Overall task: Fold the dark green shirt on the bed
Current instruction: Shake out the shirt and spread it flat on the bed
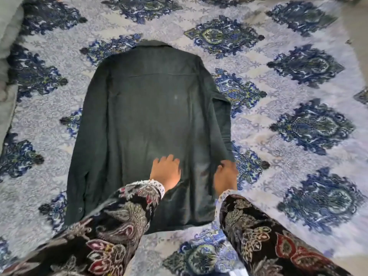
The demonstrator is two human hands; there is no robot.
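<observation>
The shirt (151, 120) is a dark green, nearly black in its folds, plain and unpatterned, with 1 faint pale speck above the left grip (165, 172). Under it the bedspread (278, 92) is pale lilac-grey with a soft tone-on-tone scroll, set with rows of diamond medallions in navy, royal blue and olive-yellow. Both sleeves (119, 226) below the grips are black, crowded with paisley and leaf shapes in grey, cream and dark red, edged at the cuffs with white lace.

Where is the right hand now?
In the head view, the right hand grips the dark green shirt at its right edge, beside the left hand.
</observation>
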